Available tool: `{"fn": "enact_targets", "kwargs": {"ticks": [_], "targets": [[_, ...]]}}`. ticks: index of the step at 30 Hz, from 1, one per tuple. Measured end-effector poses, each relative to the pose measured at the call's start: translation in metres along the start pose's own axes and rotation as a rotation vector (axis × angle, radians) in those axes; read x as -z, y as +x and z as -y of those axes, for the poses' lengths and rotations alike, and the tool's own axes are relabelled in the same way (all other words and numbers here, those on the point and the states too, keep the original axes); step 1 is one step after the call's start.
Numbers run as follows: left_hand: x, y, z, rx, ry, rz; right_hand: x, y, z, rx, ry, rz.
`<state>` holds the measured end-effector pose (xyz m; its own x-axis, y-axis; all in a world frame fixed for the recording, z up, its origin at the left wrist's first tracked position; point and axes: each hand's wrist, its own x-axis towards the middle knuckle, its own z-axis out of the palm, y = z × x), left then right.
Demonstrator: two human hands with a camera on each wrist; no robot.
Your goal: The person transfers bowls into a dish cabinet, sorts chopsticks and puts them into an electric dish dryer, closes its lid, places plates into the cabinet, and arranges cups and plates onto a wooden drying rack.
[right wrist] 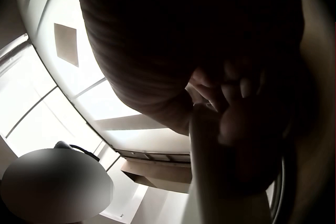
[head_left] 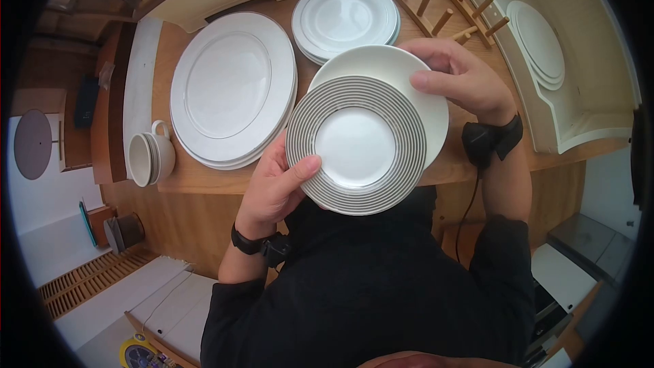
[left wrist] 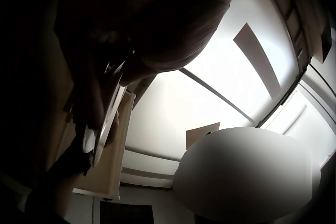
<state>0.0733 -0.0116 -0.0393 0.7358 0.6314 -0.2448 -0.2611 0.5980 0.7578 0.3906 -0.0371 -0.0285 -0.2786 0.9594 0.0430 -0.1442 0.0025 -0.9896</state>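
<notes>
In the head view my left hand [head_left: 271, 187] grips the left edge of a plate with grey concentric rings [head_left: 355, 146], thumb on its face. My right hand [head_left: 470, 82] pinches the upper right edge of a plain cream plate [head_left: 381, 61], thumb on top. The ringed plate overlaps the front of the cream one. The left wrist view shows my dark left hand [left wrist: 142, 19] at the plates' thin edges [left wrist: 109, 121]. My right hand [right wrist: 210, 50] is dark in the right wrist view, with its fingers behind a pale plate edge [right wrist: 202, 166].
Large white plates [head_left: 225, 88] are stacked on the wooden table [head_left: 204, 181] at left, smaller white plates [head_left: 344, 17] at the back. Nested cups [head_left: 151, 157] stand by the left edge. A pegged wooden rack [head_left: 436, 0] and a cream tray holding oval dishes [head_left: 538, 41] lie at right.
</notes>
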Motion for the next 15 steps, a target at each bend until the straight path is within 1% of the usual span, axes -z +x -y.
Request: {"fn": "enact_targets", "kwargs": {"ticks": [2,3,5,7,9,12,14,15], "targets": [[0.000,-0.001,0.002,0.013,0.024,0.003,0.003,-0.002,0.003,-0.090,-0.076,0.108],[0.001,-0.001,0.004,0.030,0.051,0.007,0.004,-0.002,0.003,-0.092,-0.078,0.112],[0.003,-0.002,0.008,0.046,0.050,0.021,0.005,-0.002,0.003,-0.240,-0.013,0.118],[0.005,-0.001,0.010,0.062,0.045,0.035,0.009,0.000,-0.002,-0.241,0.016,0.146],[0.006,0.002,0.012,0.068,0.037,0.011,0.010,0.000,-0.005,-0.248,0.048,0.173],[0.004,0.003,0.010,0.030,0.056,0.017,0.008,0.001,-0.005,-0.216,0.025,0.119],[0.007,-0.001,0.009,0.031,0.071,0.034,0.004,0.003,-0.004,-0.081,-0.071,0.064],[0.009,-0.003,0.008,0.033,0.090,0.048,0.004,0.002,-0.003,-0.082,-0.073,0.064]]}}
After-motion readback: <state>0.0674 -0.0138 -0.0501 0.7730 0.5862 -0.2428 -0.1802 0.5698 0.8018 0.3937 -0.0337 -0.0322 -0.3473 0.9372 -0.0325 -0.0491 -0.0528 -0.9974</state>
